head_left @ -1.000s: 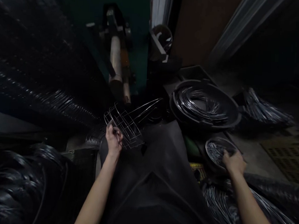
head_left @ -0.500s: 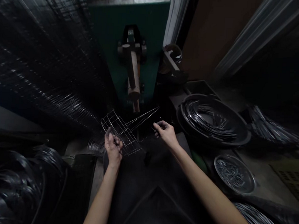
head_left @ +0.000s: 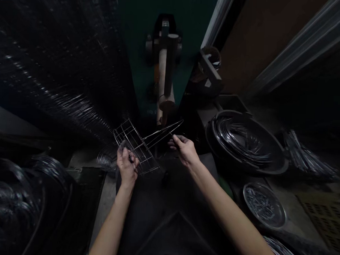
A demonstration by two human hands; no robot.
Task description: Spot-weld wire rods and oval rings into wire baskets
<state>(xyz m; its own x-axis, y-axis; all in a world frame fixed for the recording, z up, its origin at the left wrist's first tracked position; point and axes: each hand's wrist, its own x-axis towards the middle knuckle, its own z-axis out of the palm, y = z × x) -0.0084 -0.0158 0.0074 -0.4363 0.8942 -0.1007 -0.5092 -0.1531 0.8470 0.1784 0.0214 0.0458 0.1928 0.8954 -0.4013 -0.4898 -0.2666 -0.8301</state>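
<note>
My left hand (head_left: 126, 167) is curled shut around the wide end of a welded steel-wire frame (head_left: 138, 146), a bright open grid of crossbars and curved ribs held out in front of me, between my hands. Its long axis runs from about 8 o'clock up toward 2 o'clock, narrowing to thin wires that meet in a point. My right hand (head_left: 184, 150) makes a narrow pinch at those wires; I cannot tell whether it grips them. A black tub of coiled wire (head_left: 277, 170) sits toward 3 o'clock.
</note>
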